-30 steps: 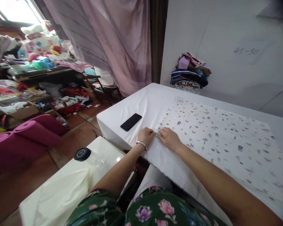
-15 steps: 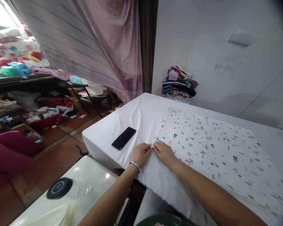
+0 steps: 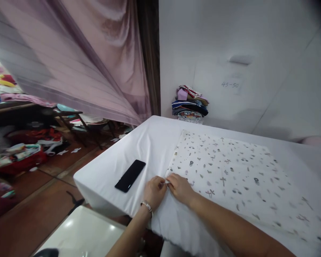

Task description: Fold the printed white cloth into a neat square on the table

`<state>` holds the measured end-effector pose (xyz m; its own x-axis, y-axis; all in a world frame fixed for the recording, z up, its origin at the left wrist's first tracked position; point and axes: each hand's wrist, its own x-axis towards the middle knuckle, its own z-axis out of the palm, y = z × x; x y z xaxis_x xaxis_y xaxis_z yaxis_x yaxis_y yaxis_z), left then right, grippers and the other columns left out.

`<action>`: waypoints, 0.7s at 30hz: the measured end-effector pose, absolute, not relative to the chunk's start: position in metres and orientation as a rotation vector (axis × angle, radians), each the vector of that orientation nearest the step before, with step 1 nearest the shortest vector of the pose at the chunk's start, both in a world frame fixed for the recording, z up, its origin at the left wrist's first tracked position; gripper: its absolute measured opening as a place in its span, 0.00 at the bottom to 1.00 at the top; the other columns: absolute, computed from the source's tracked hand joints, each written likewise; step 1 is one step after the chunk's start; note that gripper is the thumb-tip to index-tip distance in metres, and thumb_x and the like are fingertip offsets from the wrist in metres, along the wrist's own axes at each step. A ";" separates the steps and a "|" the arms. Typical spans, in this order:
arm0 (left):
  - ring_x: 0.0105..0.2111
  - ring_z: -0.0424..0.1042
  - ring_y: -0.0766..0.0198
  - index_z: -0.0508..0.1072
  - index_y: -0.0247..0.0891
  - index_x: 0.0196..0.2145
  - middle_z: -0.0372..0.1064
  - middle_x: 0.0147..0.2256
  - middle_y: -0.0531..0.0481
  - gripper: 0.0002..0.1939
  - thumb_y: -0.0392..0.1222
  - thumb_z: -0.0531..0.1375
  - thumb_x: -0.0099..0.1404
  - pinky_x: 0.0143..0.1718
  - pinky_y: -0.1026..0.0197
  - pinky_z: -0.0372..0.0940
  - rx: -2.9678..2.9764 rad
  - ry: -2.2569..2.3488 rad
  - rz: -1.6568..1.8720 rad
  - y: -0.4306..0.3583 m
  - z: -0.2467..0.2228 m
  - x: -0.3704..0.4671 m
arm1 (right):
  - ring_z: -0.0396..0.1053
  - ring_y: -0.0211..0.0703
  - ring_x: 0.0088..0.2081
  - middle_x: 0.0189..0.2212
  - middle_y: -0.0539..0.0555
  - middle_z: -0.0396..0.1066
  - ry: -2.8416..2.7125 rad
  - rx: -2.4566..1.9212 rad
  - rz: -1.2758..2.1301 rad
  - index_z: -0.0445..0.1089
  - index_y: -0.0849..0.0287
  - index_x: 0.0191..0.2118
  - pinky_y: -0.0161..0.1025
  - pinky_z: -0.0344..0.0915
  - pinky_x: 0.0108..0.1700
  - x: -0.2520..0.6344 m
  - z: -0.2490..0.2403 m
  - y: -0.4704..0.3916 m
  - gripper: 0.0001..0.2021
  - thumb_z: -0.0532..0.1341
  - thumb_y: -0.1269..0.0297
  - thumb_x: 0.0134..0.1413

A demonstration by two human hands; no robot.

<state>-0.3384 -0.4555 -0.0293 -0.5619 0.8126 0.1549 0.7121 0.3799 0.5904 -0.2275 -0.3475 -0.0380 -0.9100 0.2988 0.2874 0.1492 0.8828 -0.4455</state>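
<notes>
Cream-coloured and glossy, a low surface (image 3: 88, 228) occupies the foreground at lower left, a dark object (image 3: 46, 252) cut off at its near edge. Just beyond, from my distant seat at the head view, I see the left hand (image 3: 153, 192), banded at the wrist by a silvery bracelet (image 3: 147, 206), with its thumb and fingers drawn together in a pinch; the right hand (image 3: 180, 189) meets it almost fingertip to fingertip, likewise pinching. Between them I make out a small gathered bit of white fabric, at the near left corner of the printed cloth (image 3: 222, 175). That cloth lies spread over the white-covered table (image 3: 101, 171), mostly flat, its left edge running away from the hands. I note a white ground strewn with small, separate motifs in muted green, brown, grey and faint pink, among them palm-like sprigs, arches and dark rings; toward the right the print blurs. Left of the hands, apart from the cloth, rests a black phone (image 3: 130, 175). Behind the table I observe a stack of folded textiles (image 3: 190, 105), a pinkish curtain (image 3: 104, 53) and a pale wall (image 3: 256, 43) marked "45-50".
</notes>
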 end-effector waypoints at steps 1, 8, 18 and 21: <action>0.31 0.67 0.66 0.70 0.38 0.28 0.68 0.29 0.53 0.03 0.33 0.57 0.54 0.35 0.63 0.59 1.382 2.483 0.922 -0.455 -0.030 -0.338 | 0.63 0.42 0.41 0.36 0.53 0.67 -2.703 -0.330 0.593 0.64 0.57 0.40 0.37 0.60 0.42 -0.228 -0.038 -0.348 0.09 0.53 0.73 0.53; 0.30 0.65 0.64 0.62 0.39 0.24 0.64 0.26 0.53 0.05 0.36 0.52 0.57 0.33 0.61 0.56 1.541 2.562 0.742 -0.454 -0.030 -0.341 | 0.62 0.42 0.40 0.35 0.52 0.66 -2.740 -0.284 0.524 0.64 0.57 0.37 0.37 0.60 0.41 -0.231 -0.034 -0.352 0.07 0.53 0.71 0.52; 0.35 0.67 0.56 0.64 0.41 0.24 0.66 0.29 0.47 0.13 0.43 0.45 0.61 0.36 0.55 0.56 1.774 2.593 0.193 -0.453 -0.025 -0.347 | 0.63 0.45 0.37 0.34 0.55 0.68 -2.758 -0.176 0.236 0.65 0.58 0.36 0.41 0.62 0.39 -0.222 -0.037 -0.353 0.07 0.52 0.64 0.55; 0.36 0.67 0.55 0.65 0.42 0.24 0.67 0.29 0.48 0.13 0.45 0.46 0.60 0.36 0.55 0.56 1.733 2.567 0.161 -0.449 -0.015 -0.346 | 0.63 0.43 0.42 0.39 0.54 0.68 -2.755 -0.060 0.291 0.65 0.58 0.41 0.38 0.62 0.45 -0.190 -0.024 -0.337 0.09 0.53 0.65 0.54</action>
<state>-0.3459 -0.4488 -0.0151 -0.3748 0.9268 0.0248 0.9227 0.3702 0.1080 -0.1902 -0.3366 -0.0241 -0.9314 0.0796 0.3553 0.0035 0.9777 -0.2099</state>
